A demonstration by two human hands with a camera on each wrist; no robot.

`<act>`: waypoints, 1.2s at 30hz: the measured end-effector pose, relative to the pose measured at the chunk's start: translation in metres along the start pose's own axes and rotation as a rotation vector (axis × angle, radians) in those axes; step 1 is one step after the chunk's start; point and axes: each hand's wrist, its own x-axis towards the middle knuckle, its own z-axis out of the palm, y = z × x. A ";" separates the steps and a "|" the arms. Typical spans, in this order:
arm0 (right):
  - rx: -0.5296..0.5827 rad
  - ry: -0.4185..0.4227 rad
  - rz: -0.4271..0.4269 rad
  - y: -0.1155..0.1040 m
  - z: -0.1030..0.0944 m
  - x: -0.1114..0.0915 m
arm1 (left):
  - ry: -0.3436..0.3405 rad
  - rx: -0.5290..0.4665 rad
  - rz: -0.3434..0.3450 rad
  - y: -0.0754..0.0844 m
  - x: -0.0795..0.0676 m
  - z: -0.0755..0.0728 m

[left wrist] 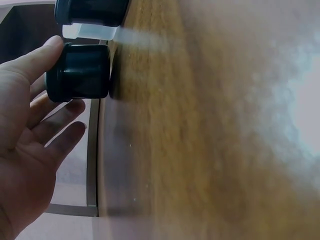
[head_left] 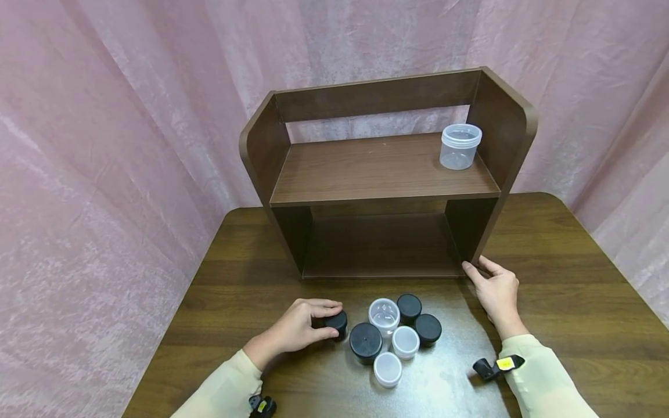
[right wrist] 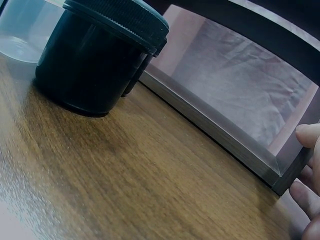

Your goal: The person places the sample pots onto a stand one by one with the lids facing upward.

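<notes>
My left hand (head_left: pixel 300 325) pinches a small black screw-lid jar (head_left: pixel 337 325) between thumb and fingers. In the left wrist view that black jar (left wrist: pixel 82 72) is upright on the table, the thumb at its lid. Over to the right, my right hand (head_left: pixel 499 295) grips the lower front corner of a brown two-tier shelf (head_left: pixel 387 168), thumb inside the side panel and fingers outside. Beside the left hand stands a cluster: a larger black jar (head_left: pixel 366 341), smaller black jars (head_left: pixel 428 329), a clear jar (head_left: pixel 384 312) and two white-lidded jars (head_left: pixel 405 342).
A clear lidded jar (head_left: pixel 459 148) stands at the right end of the upper shelf board. The shelf rests on a brown wooden table (head_left: pixel 219 325), behind the jars. Pink curtains (head_left: pixel 130 145) hang behind and beside the table.
</notes>
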 end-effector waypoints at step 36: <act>-0.023 -0.017 -0.006 -0.002 -0.004 -0.002 | 0.294 0.022 0.158 0.011 0.024 -0.005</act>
